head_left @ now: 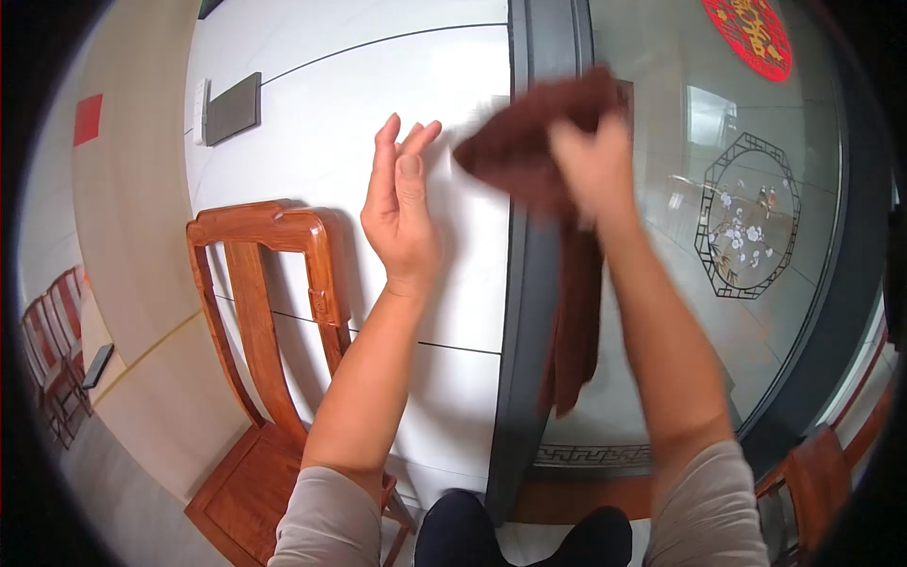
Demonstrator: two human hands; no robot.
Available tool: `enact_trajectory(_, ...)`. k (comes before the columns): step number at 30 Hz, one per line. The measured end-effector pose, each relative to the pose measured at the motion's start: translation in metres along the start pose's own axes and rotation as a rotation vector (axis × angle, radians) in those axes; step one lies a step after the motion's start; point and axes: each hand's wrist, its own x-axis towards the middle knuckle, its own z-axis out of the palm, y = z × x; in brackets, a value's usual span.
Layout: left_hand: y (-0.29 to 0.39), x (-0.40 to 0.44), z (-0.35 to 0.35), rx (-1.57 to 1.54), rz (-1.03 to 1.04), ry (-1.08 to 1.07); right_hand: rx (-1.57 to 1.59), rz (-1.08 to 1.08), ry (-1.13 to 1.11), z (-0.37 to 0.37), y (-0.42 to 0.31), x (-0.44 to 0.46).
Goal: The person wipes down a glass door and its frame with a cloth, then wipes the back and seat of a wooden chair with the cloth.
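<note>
My right hand (595,165) is closed on a dark brown cloth (529,142) at the dark door frame, both smeared by motion. One part of the cloth bunches out to the left of the hand, and a long end hangs down below it along the frame. In front of the white tiled wall, my left hand (402,208) is raised with its fingers stretched upward and nothing in it. A small gap lies between the left fingertips and the cloth.
A carved wooden chair (250,274) stands against the wall at left. To the right is a glass door panel (652,321) with a floral octagon design (746,217) and a red round sticker (753,36). A dark switch plate (234,109) is on the wall. More wooden furniture (817,482) is at lower right.
</note>
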Motion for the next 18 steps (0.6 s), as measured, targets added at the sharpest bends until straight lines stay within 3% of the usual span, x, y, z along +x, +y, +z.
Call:
enact_trajectory(1, -0.004, 0.002, 0.003, -0.039, -0.025, 0.021, -0.032, 0.094, -0.049, -0.006, 0.019, -0.049)
enact_trajectory(3, 0.003, 0.003, 0.009, -0.106, -0.074, 0.048, 0.053, 0.002, -0.084, -0.017, 0.026, -0.147)
enact_trajectory(5, 0.007, -0.003, 0.018, -0.099, -0.059, 0.010, 0.549, 0.392, -0.105, -0.025, 0.050, -0.232)
enact_trajectory(7, 0.005, -0.013, 0.022, -0.069, 0.006, -0.059, 0.836, 0.545, -0.057, -0.026, 0.078, -0.266)
enact_trajectory(9, 0.007, -0.024, 0.018, -0.037, 0.011, -0.110, 0.085, 0.086, -0.241, -0.035, 0.093, -0.281)
enact_trajectory(11, 0.005, -0.032, 0.013, -0.009, 0.040, -0.162, 0.267, 0.279, -0.273, -0.035, 0.042, -0.230)
enact_trajectory(12, 0.004, -0.036, 0.010, -0.005, 0.033, -0.159, 0.121, 0.094, -0.180, -0.029, 0.048, -0.201)
enact_trajectory(15, -0.004, -0.044, 0.001, 0.098, 0.064, -0.171, -0.183, -0.154, -0.136, -0.015, 0.024, -0.069)
enact_trajectory(17, -0.015, -0.052, 0.005, 0.129, 0.228, -0.090, -0.466, -0.151, -0.170, -0.001, 0.030, 0.080)
enact_trajectory(18, -0.018, -0.056, 0.005, 0.127, 0.204, -0.098, -0.606, -0.154, -0.189, 0.006, 0.032, 0.153)
